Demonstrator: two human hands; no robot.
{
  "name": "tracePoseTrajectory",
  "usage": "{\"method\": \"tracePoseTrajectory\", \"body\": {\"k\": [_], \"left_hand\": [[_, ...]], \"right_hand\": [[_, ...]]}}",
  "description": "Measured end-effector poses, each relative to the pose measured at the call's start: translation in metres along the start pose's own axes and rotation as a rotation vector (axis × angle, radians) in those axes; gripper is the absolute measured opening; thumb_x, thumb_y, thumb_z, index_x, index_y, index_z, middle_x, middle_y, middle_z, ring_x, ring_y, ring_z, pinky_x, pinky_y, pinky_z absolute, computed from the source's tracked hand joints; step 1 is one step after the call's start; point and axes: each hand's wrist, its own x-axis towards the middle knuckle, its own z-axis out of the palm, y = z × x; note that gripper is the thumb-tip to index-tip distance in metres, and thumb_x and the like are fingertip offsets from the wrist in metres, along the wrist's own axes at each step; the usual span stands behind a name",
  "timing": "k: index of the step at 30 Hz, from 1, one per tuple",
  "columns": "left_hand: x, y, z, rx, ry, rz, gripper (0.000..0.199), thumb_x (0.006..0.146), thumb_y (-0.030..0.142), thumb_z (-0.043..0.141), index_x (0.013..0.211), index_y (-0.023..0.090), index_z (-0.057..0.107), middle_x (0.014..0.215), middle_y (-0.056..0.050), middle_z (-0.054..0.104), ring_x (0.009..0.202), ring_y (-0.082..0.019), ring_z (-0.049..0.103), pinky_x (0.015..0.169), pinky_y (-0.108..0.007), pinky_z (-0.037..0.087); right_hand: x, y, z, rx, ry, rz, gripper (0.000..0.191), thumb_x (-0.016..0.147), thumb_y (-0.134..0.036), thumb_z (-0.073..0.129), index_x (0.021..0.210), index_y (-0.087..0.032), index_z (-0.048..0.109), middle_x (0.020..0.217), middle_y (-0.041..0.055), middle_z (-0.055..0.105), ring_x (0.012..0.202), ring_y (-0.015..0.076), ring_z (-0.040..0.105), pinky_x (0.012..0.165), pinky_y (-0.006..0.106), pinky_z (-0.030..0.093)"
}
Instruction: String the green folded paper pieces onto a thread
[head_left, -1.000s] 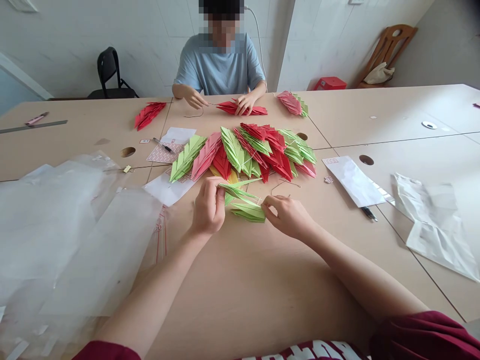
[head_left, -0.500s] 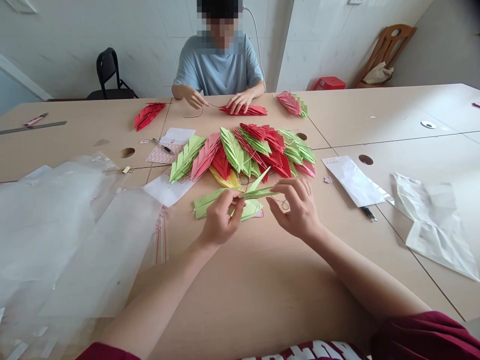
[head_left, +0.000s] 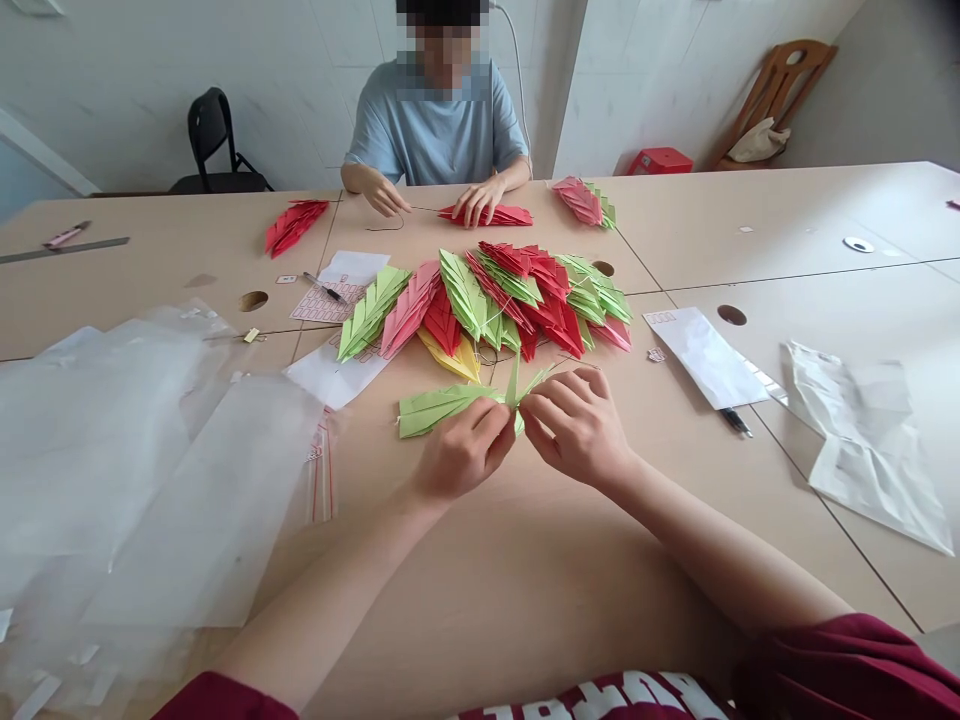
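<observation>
Between my two hands is a light green folded paper piece [head_left: 514,385], its pointed tips spreading upward. My left hand [head_left: 465,445] pinches its left side, fingers closed. My right hand [head_left: 577,425] pinches the right side close by, so the fingertips almost meet and cover the middle of the paper. Beneath and left of my left hand lies a flat green pleated paper piece [head_left: 439,408]. Just beyond my hands rests a heap of folded paper pieces in red [head_left: 555,322], green [head_left: 375,312], pink [head_left: 411,310] and yellow [head_left: 454,355].
Across the table a person in a blue shirt [head_left: 435,130] holds a red folded paper [head_left: 495,216] and a thread. Clear plastic bags [head_left: 150,440] cover the left side. A white envelope [head_left: 705,355], a pen [head_left: 736,422] and a white plastic bag [head_left: 862,440] lie right.
My hands have come closer together and slightly lower. The green paper has turned from lying sideways to having its tips fanned upward.
</observation>
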Motion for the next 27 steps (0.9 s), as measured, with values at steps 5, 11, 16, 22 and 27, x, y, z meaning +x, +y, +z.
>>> {"method": "tracePoseTrajectory", "body": {"k": [5,11,16,22,27], "left_hand": [[0.001,-0.002,-0.002,0.002,0.043,0.063,0.011,0.088,0.015,0.056,0.079,0.019,0.05,0.066,0.002,0.054,0.056,-0.011,0.049,0.054,-0.024,0.035],[0.001,-0.006,-0.003,-0.056,0.101,0.014,0.011,0.087,0.015,0.057,0.079,0.02,0.052,0.067,0.002,0.055,0.056,-0.01,0.049,0.054,-0.023,0.036],[0.0,-0.008,-0.001,-0.173,0.156,-0.141,0.013,0.09,0.016,0.055,0.078,0.019,0.052,0.065,0.003,0.05,0.052,-0.008,0.041,0.054,-0.021,0.037],[0.002,-0.012,0.001,-0.266,0.136,-0.332,0.006,0.09,0.023,0.058,0.092,0.017,0.056,0.073,0.001,0.053,0.055,-0.008,0.044,0.054,-0.021,0.037],[0.004,-0.012,0.003,-0.344,-0.004,-0.462,0.022,0.087,0.03,0.064,0.072,0.017,0.053,0.066,0.002,0.048,0.054,-0.008,0.04,0.053,-0.024,0.034]], "right_hand": [[0.003,0.002,-0.002,0.04,0.013,0.045,0.01,0.089,-0.017,0.052,0.082,-0.023,0.055,0.081,0.0009,0.066,0.08,0.0178,0.058,0.085,0.037,0.036],[0.007,0.017,-0.007,0.067,0.04,0.122,0.01,0.09,-0.017,0.051,0.082,-0.022,0.055,0.08,0.0015,0.065,0.077,0.018,0.056,0.083,0.036,0.038],[0.008,0.024,-0.006,0.24,-0.034,0.159,0.005,0.091,-0.023,0.054,0.088,-0.021,0.057,0.081,0.0035,0.065,0.076,0.0178,0.056,0.071,0.031,0.043],[0.009,0.025,-0.009,0.473,0.001,0.259,0.009,0.091,-0.022,0.056,0.084,-0.02,0.062,0.077,0.0018,0.065,0.064,0.0122,0.054,0.062,0.026,0.047],[0.013,0.025,-0.013,0.695,0.038,0.476,0.009,0.086,-0.026,0.063,0.08,-0.019,0.061,0.071,0.0,0.062,0.059,0.0108,0.053,0.056,0.025,0.046]]}}
